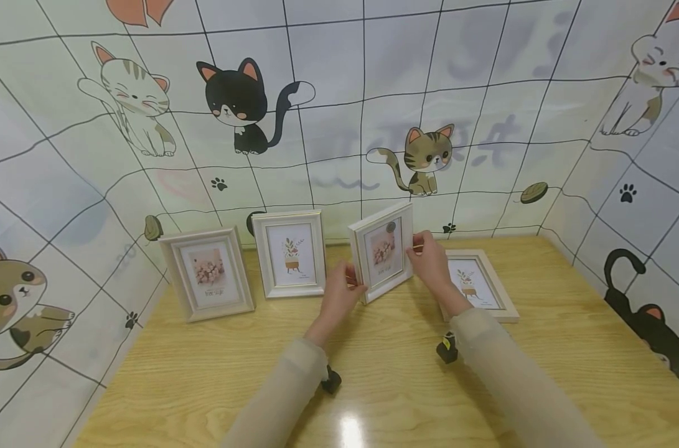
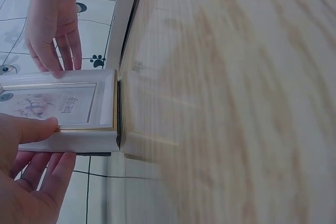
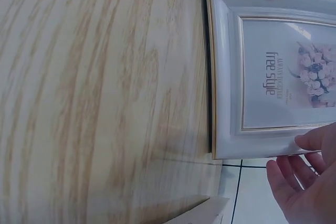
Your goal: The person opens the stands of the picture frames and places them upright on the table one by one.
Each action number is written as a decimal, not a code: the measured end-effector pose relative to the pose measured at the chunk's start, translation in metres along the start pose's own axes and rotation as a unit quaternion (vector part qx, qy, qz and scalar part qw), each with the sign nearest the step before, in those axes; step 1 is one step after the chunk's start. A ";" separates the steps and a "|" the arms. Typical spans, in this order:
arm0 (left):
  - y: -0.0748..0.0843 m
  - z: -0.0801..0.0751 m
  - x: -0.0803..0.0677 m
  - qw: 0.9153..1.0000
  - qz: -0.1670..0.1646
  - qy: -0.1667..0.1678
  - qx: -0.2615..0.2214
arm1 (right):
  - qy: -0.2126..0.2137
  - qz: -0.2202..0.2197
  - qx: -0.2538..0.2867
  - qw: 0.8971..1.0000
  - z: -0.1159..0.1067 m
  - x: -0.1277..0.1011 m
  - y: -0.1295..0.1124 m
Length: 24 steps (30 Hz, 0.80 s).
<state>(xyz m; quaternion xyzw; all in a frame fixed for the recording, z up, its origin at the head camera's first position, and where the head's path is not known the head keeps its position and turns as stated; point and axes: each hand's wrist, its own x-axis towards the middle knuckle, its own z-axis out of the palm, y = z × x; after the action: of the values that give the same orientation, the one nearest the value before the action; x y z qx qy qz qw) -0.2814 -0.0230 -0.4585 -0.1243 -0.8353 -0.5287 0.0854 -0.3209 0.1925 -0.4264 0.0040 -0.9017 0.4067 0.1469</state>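
A white picture frame (image 1: 383, 250) with a flower print and the words "free style" stands upright on the wooden table (image 1: 216, 386), turned slightly to the left. My left hand (image 1: 343, 287) grips its left edge, thumb on the front and fingers behind. My right hand (image 1: 424, 254) grips its right edge the same way. The left wrist view shows the frame (image 2: 63, 111) with my left thumb (image 2: 34, 129) on its moulding and my right hand (image 2: 52, 30) on the far edge. In the right wrist view the frame (image 3: 273, 72) fills the right side, my right hand (image 3: 304, 174) holding its near edge.
Two more framed prints lean against the cat-patterned wall (image 1: 339, 112): one at the far left (image 1: 207, 281), one beside it (image 1: 290, 254). A fourth frame (image 1: 482, 285) lies flat behind my right wrist. Walls close the table off on the left, back and right.
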 end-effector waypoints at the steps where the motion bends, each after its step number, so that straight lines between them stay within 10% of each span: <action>1: 0.000 0.000 0.000 1.000 0.002 0.001 0.003 | -0.002 -0.003 -0.001 1.000 -0.001 0.000 0.000; 24: 0.003 -0.001 0.000 1.000 -0.005 -0.007 0.018 | 0.036 -0.032 0.050 0.998 -0.029 -0.005 -0.012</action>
<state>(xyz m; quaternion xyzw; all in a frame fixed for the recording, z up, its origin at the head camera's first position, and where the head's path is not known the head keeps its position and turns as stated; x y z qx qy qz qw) -0.2800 -0.0224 -0.4557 -0.1225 -0.8458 -0.5132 0.0791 -0.3070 0.2053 -0.4011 0.0251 -0.8737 0.4463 0.1919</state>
